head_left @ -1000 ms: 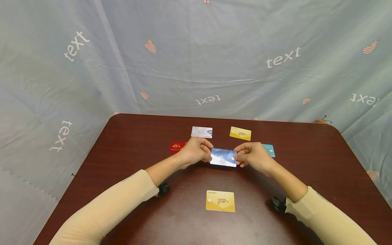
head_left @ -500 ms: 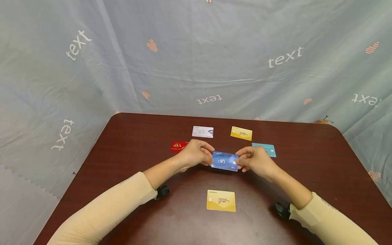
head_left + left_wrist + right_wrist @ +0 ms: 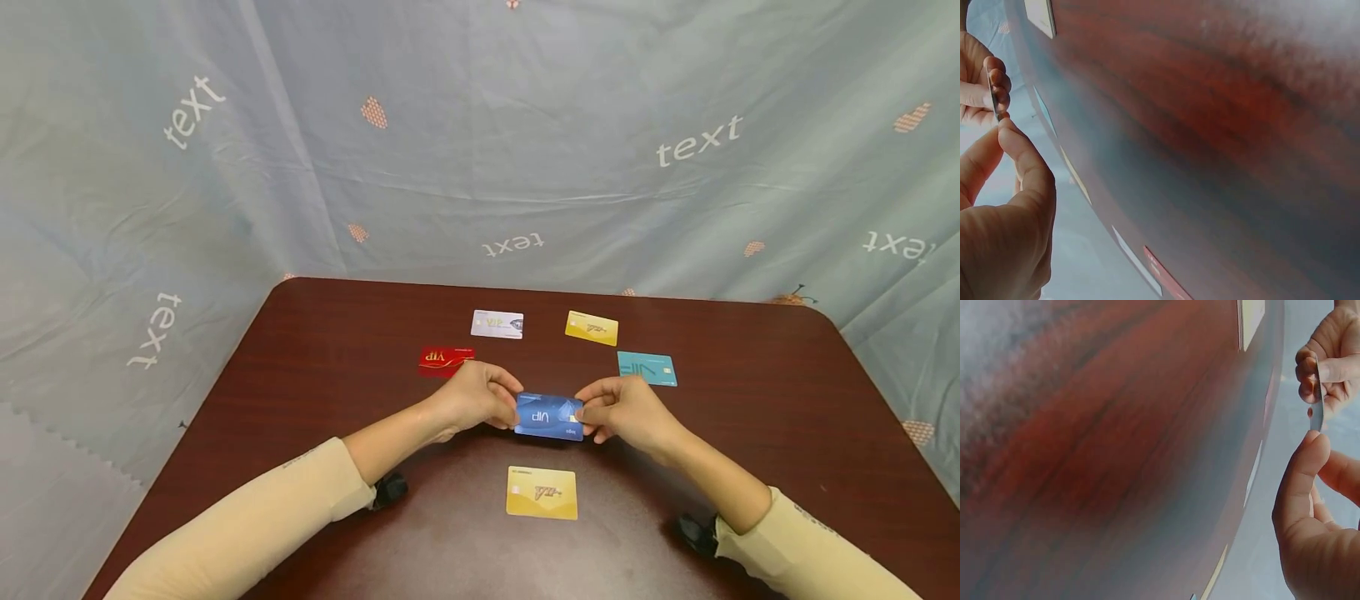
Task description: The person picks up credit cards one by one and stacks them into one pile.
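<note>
A blue VIP card (image 3: pixel 547 416) is held up over the table between both hands, its lettering upside down in the head view. My left hand (image 3: pixel 474 402) pinches its left end between thumb and fingers, while my right hand (image 3: pixel 628 414) pinches the right end by the chip. Both wrist views show the card edge-on, raised off the table, as a thin strip (image 3: pixel 1317 412) between the fingertips. Just nearer to me lies a gold card (image 3: pixel 542 493), which appears in the left wrist view as a thick-edged stack (image 3: pixel 1040 17).
Beyond the hands several cards lie flat: a red card (image 3: pixel 442 360) partly behind the left hand, a silver card (image 3: pixel 497 324), another gold card (image 3: pixel 592 328) and a teal card (image 3: pixel 647 368). The dark wooden table (image 3: pixel 337 333) meets a grey-blue curtain (image 3: pixel 450 150) behind.
Both hands have brought the blue card toward me, closer to the near gold card. The glare on its face is gone, and more of the red and teal cards now shows.
</note>
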### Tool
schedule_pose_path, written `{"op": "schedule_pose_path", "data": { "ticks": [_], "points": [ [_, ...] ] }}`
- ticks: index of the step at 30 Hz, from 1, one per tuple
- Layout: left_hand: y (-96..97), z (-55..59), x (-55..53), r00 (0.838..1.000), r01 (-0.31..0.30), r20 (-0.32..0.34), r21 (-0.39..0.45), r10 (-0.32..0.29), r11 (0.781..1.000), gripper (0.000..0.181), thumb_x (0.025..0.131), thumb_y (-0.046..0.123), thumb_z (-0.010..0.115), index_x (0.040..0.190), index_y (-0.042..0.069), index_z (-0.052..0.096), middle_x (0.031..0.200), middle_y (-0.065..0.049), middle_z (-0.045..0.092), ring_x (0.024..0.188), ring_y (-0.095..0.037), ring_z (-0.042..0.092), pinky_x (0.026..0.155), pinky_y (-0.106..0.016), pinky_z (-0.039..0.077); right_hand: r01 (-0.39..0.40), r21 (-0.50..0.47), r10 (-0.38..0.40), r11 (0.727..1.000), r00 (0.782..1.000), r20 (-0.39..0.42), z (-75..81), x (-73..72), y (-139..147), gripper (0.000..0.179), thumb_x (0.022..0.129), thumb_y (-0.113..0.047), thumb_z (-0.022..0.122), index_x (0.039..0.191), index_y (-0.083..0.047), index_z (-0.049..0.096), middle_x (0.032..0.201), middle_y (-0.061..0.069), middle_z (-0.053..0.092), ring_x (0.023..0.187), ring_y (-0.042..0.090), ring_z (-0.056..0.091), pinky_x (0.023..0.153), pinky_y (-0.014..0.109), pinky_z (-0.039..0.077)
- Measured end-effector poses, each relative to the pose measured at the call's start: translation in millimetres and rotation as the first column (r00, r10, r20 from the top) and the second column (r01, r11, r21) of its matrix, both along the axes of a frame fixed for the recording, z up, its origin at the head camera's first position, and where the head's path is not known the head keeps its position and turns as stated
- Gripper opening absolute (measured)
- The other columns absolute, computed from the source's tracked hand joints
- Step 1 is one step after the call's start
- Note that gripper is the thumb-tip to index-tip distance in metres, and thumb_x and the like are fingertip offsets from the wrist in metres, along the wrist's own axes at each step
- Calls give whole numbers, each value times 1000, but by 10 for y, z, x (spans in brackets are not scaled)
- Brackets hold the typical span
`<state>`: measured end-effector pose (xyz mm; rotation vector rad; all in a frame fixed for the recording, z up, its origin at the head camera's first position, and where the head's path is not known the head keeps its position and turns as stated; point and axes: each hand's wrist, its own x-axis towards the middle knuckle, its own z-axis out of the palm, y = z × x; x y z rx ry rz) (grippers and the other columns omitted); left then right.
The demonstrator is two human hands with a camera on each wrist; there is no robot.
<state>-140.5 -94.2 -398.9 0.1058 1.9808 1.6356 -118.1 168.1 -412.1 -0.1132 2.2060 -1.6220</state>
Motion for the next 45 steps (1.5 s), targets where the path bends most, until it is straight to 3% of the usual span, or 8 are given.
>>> {"op": "schedule_pose_path", "data": {
  "ticks": [15,29,45],
  "points": [
    [-52,-19,230,999,46,13,13,-46,999,32,83,-16,76,113,-12,66,77,-12,69,65,-18,69,71,-36,65,-60,-43,62,997,997,51,-50,184,-16,25,94,-3,76,113,11,66,80,13,71,67,23,68,61,34,63],
    [-39,21,445,999,24,25,-12,-24,1000,34,78,-20,77,109,-11,67,74,-13,69,61,-17,66,66,-33,64,-124,-42,126,991,991,52,-67,320,-29,22,93,-5,76,108,9,67,76,12,70,64,21,67,57,34,62],
    [-37,-71,555,999,43,32,-2,-43,999,29,78,-22,73,104,-12,66,72,-13,67,57,-18,68,59,-31,63,-220,12,220,975,975,-10,-133,388,-46,13,93,-4,78,99,6,71,74,11,71,60,19,67,53,31,61]
  ]
}}
